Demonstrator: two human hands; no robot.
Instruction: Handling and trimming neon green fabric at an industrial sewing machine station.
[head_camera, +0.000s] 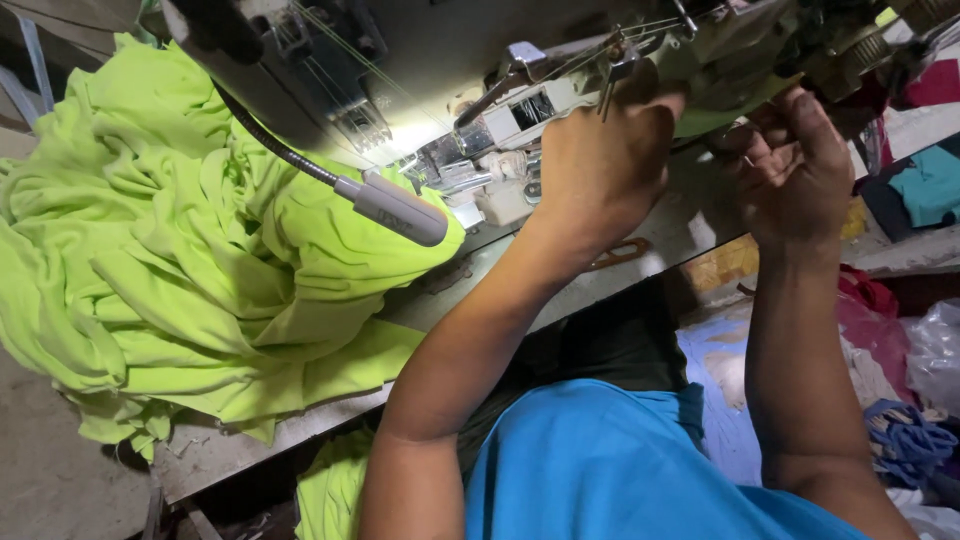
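Grey worktable (640, 235) — heaped lime-green cloth (170, 250), sewing machine (450, 70) on it.

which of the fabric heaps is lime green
The big lime-green fabric pile on the table's left; the cloth at far right is teal and dark red.

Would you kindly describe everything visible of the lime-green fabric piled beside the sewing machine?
The lime-green fabric is a soft, knit-looking cloth lying in a large crumpled heap of folds on the worn grey table. It fills the table's left part, reaches under the sewing machine and its flexible gooseneck lamp, and spills over the table's near edge, hanging below it. Neither hand rests on the heap.
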